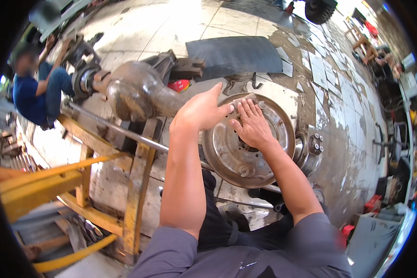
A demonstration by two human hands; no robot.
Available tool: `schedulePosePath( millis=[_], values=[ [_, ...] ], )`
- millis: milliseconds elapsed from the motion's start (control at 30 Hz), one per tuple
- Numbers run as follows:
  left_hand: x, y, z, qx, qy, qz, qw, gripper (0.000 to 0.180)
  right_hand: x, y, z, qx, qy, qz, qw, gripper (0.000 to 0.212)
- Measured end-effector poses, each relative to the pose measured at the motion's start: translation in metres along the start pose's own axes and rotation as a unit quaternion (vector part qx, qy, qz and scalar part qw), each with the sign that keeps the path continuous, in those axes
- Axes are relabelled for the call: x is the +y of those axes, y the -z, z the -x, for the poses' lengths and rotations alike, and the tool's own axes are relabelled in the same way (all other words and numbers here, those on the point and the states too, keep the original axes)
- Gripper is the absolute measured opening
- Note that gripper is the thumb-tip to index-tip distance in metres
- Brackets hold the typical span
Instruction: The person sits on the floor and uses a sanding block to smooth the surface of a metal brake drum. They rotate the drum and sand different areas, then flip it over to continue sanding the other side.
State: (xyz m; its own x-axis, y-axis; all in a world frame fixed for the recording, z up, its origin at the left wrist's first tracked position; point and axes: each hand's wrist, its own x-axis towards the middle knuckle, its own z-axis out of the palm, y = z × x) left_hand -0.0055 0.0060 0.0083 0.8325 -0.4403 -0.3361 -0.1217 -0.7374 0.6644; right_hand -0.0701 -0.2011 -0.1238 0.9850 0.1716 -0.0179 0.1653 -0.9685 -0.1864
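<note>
A round, brownish metal backing plate (222,160) with bolt holes and a hub opening faces up in front of me. My right hand (254,127) lies on its upper part, fingers stretched flat and thumb apart. A small rough brownish piece (251,98) shows at those fingertips; I cannot tell whether it is loose or part of the plate. Over the plate's upper left edge is my left hand (201,110), open with fingers extended. Its thumb tip comes close to the brownish piece, and whether they touch is unclear. Neither hand visibly grips a tool.
Left of the plate sits a large axle housing (132,88) beside a yellow metal stand (136,199), with a long metal rod (116,127) alongside. A co-worker (37,90) crouches at far left. Beyond lie a dark panel (234,56) and broken tiles (319,74).
</note>
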Motion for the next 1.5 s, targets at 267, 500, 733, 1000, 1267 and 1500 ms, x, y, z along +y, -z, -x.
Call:
schedulePosePath(
  millis=[267, 500, 733, 1000, 1267, 1500],
  values=[
    [0.021, 0.005, -0.001, 0.159, -0.239, 0.17, 0.943, 0.092, -0.002, 0.009, 0.016, 0.005, -0.01, -0.012, 1.0, 0.081],
    [0.016, 0.0, 0.0, 0.099, -0.252, 0.178, 0.946, 0.091, -0.007, 0.004, 0.024, 0.0, -0.012, -0.05, 0.999, 0.082],
    [0.01, -0.005, -0.004, -0.046, -0.016, -0.007, 0.999, 0.075, -0.009, 0.007, 0.016, 0.007, -0.029, -0.059, 0.998, 0.081],
    [0.0, -0.007, -0.005, -0.022, 0.005, -0.034, 0.999, 0.078, -0.01, 0.004, 0.006, 0.025, -0.036, -0.052, 0.998, 0.078],
    [-0.004, -0.001, -0.006, -0.018, 0.007, -0.057, 0.998, 0.077, -0.01, 0.013, 0.028, -0.016, -0.03, -0.061, 0.998, 0.077],
    [-0.005, -0.007, -0.005, -0.052, -0.001, -0.048, 0.998, 0.077, -0.004, 0.002, 0.031, -0.01, -0.019, -0.06, 0.998, 0.079]
  ],
)
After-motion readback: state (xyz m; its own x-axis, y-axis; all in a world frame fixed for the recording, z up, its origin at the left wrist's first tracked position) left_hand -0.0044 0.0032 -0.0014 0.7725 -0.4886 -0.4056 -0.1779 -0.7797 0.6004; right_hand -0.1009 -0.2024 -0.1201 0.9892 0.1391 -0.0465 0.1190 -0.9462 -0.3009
